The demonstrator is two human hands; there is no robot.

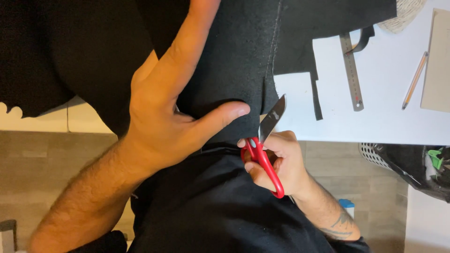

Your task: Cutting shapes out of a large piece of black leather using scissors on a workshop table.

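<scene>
Black felt fabric is lying over the white worktop's near edge, and the right hand, fingers clamped on red-handled scissors, is cutting into its hem. The left hand is pressing it flat, fingers spread apart. Seemingly mid-cut; continuing calls for keeping the cloth taut. A steel ruler and pencil are lying farther right.

Black felt covers most of the white tabletop. The scissors have red handles and grey blades. Near the far edge lie a silver ruler and a tan pencil.
</scene>
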